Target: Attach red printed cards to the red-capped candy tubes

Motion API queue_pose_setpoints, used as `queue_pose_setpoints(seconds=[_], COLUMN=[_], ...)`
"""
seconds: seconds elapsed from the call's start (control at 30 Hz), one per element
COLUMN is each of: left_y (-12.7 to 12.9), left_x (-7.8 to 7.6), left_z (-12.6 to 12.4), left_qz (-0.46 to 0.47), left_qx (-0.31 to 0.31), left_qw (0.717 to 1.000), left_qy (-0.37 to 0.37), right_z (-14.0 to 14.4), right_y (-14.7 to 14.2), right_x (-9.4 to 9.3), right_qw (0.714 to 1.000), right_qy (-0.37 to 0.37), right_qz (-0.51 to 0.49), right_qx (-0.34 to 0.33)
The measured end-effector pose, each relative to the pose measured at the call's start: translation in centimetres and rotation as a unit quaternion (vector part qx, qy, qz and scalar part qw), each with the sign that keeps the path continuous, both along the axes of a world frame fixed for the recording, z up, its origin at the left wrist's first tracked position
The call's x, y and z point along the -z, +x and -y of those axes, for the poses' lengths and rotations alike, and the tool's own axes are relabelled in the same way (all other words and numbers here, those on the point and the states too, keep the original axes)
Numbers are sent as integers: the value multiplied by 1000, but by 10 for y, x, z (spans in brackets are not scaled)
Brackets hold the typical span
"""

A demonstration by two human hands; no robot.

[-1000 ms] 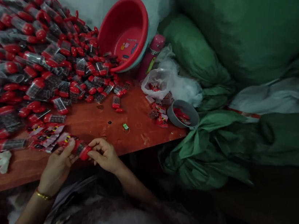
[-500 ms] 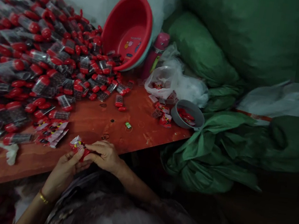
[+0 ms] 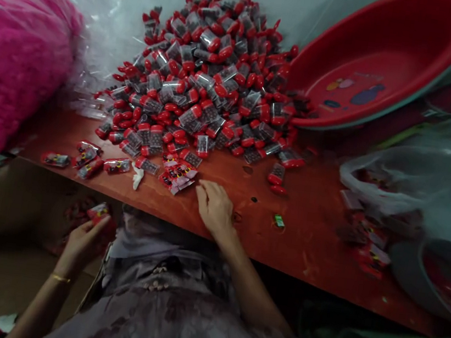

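While resting flat and open on reddish-brown wooden tabletop (image 3: 222,191) beside red printed sachets (image 3: 177,174), right hand (image 3: 214,207); left hand (image 3: 84,239) gripping small red-capped packet (image 3: 98,211) below table edge, above brown cardboard box (image 3: 10,251); heaped red-capped clear tubes (image 3: 208,78), tilted red plastic basin (image 3: 381,56) behind.

A reddish-brown wooden desk (image 3: 303,240) has a smooth, faintly shiny painted surface, scuffed and spotted in places. Heaped on it are small clear plastic tubes with glossy red caps (image 3: 212,78), catching light. Beside the heap leans a large round red plastic basin (image 3: 390,52), smooth and semi-glossy. A flat stack of glossy printed red wrappers (image 3: 177,174) lies by the right hand (image 3: 214,206). The left hand (image 3: 83,239), with a thin shiny gold metal bangle (image 3: 59,278) at its wrist, holds a small glossy red packet (image 3: 98,211). A fluffy pink mass in thin clear plastic film (image 3: 10,63) looks soft. A crinkled translucent plastic bag (image 3: 408,171) looks filmy.
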State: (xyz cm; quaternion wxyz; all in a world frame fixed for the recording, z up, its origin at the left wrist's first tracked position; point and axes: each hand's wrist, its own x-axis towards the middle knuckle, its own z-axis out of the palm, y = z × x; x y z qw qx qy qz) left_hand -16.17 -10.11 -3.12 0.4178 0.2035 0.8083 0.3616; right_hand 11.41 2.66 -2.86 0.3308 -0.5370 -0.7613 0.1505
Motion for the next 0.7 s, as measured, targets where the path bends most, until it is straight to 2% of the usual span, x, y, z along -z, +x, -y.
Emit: queue_pose_setpoints(seconds=[0.03,0.07,0.13,0.23,0.27,0.33,0.43,0.5,0.57,0.7], left_y=[-20,-36,-52,-38,-25,5,45,65,78,92], left_x=[3,6,10,12,12,9,2,-1,-3,-3], left_z=[9,18,31,34,30,12,-28,-58,-83,-114], left_qz=[-68,-97,-220,-335,-328,-284,-248,-224,-164,-57], left_qx=[19,21,30,42,50,81,174,210,222,224], left_qw=[997,995,975,941,943,951,935,933,947,966], left_qy=[-20,-27,-22,-2,13,92,184,190,164,115], right_z=[-12,-23,-41,-58,-61,-64,-63,-60,-56,-50], right_y=[-3,-6,-14,-28,-31,-35,-36,-37,-37,-42], right_x=[-3,-5,-10,-12,-12,-11,-8,-7,-6,-3], right_qw=[999,996,986,972,969,963,960,963,969,978], right_qy=[-24,-50,-94,-140,-155,-182,-205,-203,-189,-147], right_qz=[34,66,120,157,159,157,152,146,139,139], right_qx=[24,44,72,102,109,118,115,101,80,58])
